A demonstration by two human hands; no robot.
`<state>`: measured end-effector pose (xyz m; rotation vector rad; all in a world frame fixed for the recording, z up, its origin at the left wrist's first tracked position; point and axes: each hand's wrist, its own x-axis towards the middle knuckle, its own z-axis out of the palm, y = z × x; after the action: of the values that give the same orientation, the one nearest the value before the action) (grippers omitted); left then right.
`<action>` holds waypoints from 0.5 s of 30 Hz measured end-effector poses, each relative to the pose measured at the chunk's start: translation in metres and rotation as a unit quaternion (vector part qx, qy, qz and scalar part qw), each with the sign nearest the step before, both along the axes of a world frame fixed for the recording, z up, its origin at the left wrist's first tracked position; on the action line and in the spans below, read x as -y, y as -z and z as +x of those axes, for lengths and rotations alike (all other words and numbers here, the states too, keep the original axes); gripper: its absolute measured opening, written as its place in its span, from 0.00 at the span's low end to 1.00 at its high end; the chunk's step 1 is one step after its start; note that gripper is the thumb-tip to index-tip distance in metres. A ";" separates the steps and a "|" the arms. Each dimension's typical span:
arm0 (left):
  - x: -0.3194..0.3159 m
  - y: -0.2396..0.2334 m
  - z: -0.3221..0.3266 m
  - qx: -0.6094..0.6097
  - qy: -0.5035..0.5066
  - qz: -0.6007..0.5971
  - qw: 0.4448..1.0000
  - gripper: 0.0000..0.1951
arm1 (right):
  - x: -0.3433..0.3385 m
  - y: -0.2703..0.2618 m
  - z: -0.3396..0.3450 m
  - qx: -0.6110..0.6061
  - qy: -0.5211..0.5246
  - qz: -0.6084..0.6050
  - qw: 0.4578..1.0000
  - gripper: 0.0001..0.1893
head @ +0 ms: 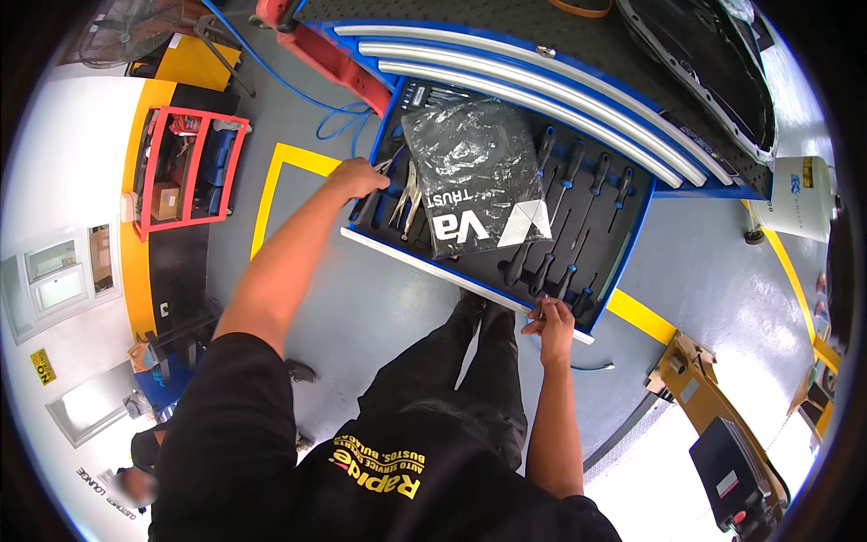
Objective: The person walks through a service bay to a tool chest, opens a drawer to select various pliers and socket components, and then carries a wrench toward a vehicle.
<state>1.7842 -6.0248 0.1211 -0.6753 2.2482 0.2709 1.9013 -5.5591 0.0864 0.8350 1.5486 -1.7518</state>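
Observation:
An open tool drawer (619, 271) with a blue frame and a dark foam liner is in front of me. My left hand (359, 180) is at its left rim, fingers curled beside pliers; whether it grips them is hidden. My right hand (554, 326) is closed on the drawer's pale front edge (420, 264), near the right corner. A black plastic bag (474, 162) with white print lies across the middle of the drawer. Locking pliers (406, 200) show to the left of the bag. Several screwdrivers (569, 177) with black-and-blue handles lie in the liner to its right.
Above the drawer is the cabinet's black top (460, 17), with a dark pan-like part (704, 68) on it. A red tool cart (196, 169) stands at left. A blue hose (284, 88) crosses the floor. A yellow lift arm (711, 400) is at right; another person (145, 450) is at lower left.

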 end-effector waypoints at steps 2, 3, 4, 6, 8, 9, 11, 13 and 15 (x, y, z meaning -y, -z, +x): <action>0.022 -0.034 -0.003 0.059 -0.023 0.057 0.996 0.20 | 0.007 -0.004 0.003 -0.001 0.001 -0.011 1.000 0.12; 0.014 -0.052 -0.002 0.094 -0.074 0.095 0.988 0.19 | 0.002 0.000 0.004 -0.010 0.004 -0.010 1.000 0.12; 0.008 -0.064 0.003 0.128 -0.125 0.132 0.975 0.18 | -0.001 0.005 0.004 -0.014 0.006 -0.010 1.000 0.12; 0.015 -0.088 0.038 0.135 -0.158 0.196 0.958 0.16 | 0.002 0.005 0.002 -0.033 0.011 0.012 0.999 0.12; 0.009 -0.108 0.081 0.130 -0.182 0.237 0.945 0.14 | 0.000 0.005 -0.003 -0.045 0.010 0.008 0.999 0.13; 0.014 -0.108 0.115 0.115 -0.207 0.262 0.936 0.13 | 0.002 0.006 -0.003 -0.051 0.008 0.003 0.999 0.13; 0.007 -0.115 0.175 0.096 -0.263 0.320 0.905 0.11 | 0.003 0.006 0.000 -0.057 0.012 0.007 0.998 0.13; -0.011 -0.130 0.212 0.088 -0.299 0.352 0.883 0.11 | 0.000 0.016 -0.013 -0.080 0.019 0.015 0.997 0.13; -0.027 -0.130 0.213 0.044 -0.321 0.415 0.850 0.11 | -0.003 0.030 -0.072 -0.125 0.019 0.016 0.992 0.14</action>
<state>1.9969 -5.9976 0.2508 -0.8822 1.5002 1.4063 1.8293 -5.5566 0.0566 0.6855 1.7353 -1.9228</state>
